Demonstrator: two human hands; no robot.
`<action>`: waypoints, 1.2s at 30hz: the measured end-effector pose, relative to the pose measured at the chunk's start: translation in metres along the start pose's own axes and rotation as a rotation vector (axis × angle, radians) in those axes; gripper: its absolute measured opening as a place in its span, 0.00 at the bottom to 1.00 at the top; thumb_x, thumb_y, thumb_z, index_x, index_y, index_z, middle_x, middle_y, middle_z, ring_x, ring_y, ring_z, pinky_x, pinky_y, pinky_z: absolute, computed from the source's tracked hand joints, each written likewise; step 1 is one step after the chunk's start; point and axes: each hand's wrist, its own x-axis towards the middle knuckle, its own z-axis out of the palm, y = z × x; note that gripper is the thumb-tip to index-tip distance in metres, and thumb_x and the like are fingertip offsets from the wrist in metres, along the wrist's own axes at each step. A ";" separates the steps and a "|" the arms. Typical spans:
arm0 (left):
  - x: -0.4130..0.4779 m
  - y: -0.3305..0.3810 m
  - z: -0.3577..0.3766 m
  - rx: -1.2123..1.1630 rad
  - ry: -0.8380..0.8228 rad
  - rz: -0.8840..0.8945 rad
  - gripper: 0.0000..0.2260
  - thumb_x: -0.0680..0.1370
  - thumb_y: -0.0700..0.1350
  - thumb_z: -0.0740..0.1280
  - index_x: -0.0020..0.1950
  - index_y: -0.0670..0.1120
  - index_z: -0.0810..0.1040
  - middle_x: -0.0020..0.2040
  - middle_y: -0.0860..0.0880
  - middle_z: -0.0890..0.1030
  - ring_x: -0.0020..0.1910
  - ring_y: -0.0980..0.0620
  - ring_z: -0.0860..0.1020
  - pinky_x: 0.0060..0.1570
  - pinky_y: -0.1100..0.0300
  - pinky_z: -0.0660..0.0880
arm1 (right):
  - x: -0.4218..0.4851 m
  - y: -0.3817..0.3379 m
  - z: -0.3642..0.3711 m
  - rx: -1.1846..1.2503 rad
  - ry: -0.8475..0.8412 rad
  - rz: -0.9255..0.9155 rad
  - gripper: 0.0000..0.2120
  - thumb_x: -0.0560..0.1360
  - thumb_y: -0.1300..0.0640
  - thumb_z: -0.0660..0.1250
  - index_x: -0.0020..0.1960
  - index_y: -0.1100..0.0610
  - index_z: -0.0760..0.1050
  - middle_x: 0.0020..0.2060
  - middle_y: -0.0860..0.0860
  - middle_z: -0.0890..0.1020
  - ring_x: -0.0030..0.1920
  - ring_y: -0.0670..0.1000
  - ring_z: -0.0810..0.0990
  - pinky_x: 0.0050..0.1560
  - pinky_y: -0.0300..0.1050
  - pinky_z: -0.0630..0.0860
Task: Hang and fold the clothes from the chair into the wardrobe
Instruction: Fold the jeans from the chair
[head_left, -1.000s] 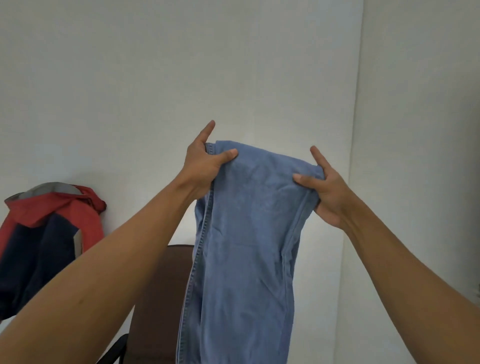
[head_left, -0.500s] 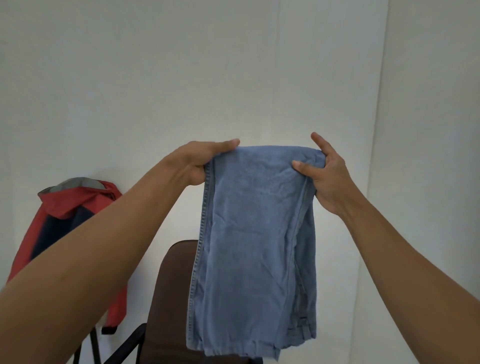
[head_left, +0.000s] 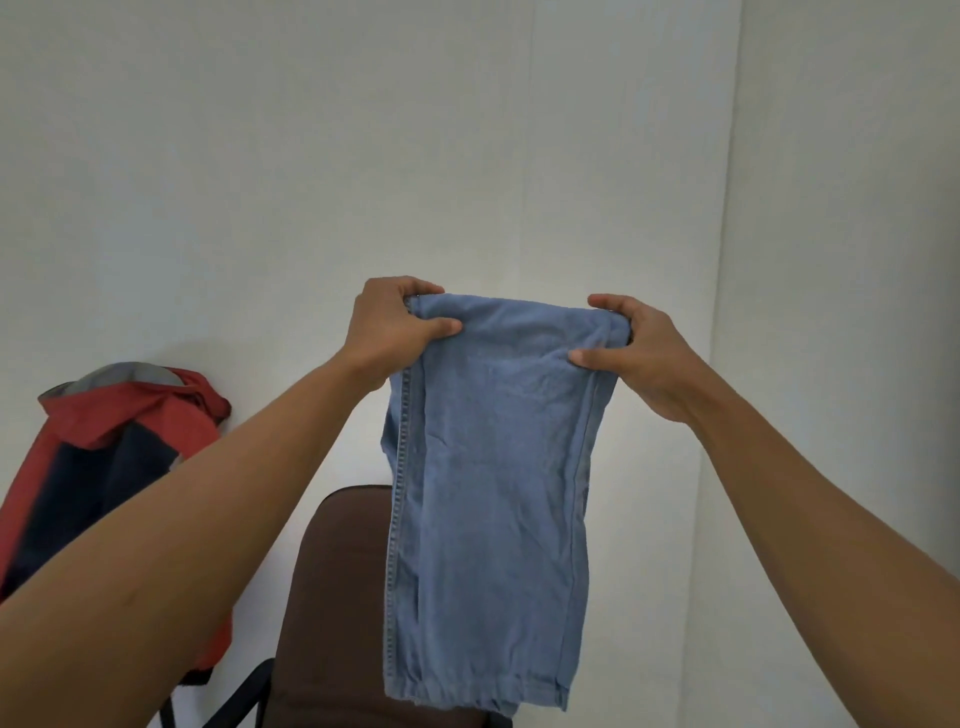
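Head view: the jeans (head_left: 488, 499) are folded over and held up in front of the white wall (head_left: 311, 156). The left hand (head_left: 387, 332) grips one top corner, the right hand (head_left: 636, 358) pinches the other. They hang right over the brown chair (head_left: 337, 597). A red and navy jacket (head_left: 104, 467) hangs off to the left.
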 end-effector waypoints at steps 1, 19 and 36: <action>0.001 0.002 -0.002 0.047 -0.001 0.007 0.14 0.68 0.44 0.80 0.51 0.47 0.84 0.48 0.52 0.84 0.48 0.53 0.82 0.50 0.55 0.82 | -0.001 0.000 0.001 -0.083 0.028 -0.034 0.31 0.67 0.61 0.80 0.67 0.53 0.73 0.58 0.47 0.79 0.55 0.47 0.81 0.55 0.43 0.81; -0.004 0.024 0.011 -0.125 0.126 0.096 0.09 0.73 0.44 0.76 0.45 0.45 0.76 0.43 0.49 0.81 0.42 0.52 0.79 0.38 0.62 0.75 | -0.003 -0.012 0.011 0.057 0.349 -0.171 0.08 0.74 0.60 0.74 0.52 0.55 0.79 0.46 0.49 0.84 0.47 0.46 0.84 0.44 0.39 0.80; 0.010 0.027 0.009 -0.249 0.324 0.046 0.11 0.72 0.46 0.77 0.48 0.45 0.78 0.46 0.51 0.82 0.44 0.53 0.81 0.48 0.58 0.80 | -0.085 0.056 0.099 0.378 -0.051 0.102 0.53 0.59 0.46 0.85 0.75 0.35 0.57 0.64 0.42 0.77 0.60 0.46 0.81 0.53 0.46 0.82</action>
